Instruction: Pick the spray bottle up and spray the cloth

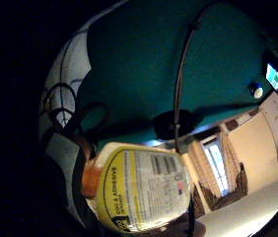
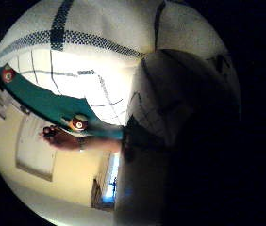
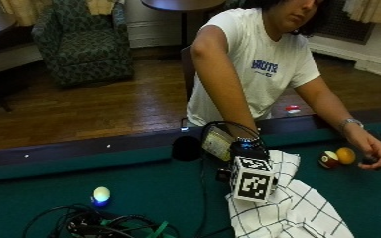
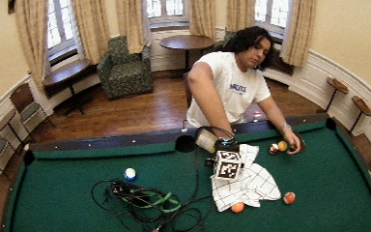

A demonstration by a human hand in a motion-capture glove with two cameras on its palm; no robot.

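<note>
1. Green felt covers the surface [image 3: 58,193], where a checked white cloth [image 3: 296,208] lies spread.
2. At the cloth's 10 o'clock edge, the spray bottle [image 3: 217,142] is seen beside the gloved right hand [image 3: 246,148]; whether it is gripped cannot be told.
3. Rigid, light plastic is judged; the neck suits taking hold.

Spray bottle [image 1: 139,190] label: yellow band reads "GOO & ADHESIVE", with one smaller word under it too small to read. The white panel beside the band carries fine print, unreadable. Person's white T-shirt [image 3: 256,59]: short blue chest print, blurred, can't make out the letters. No other legible text in any view.
</note>
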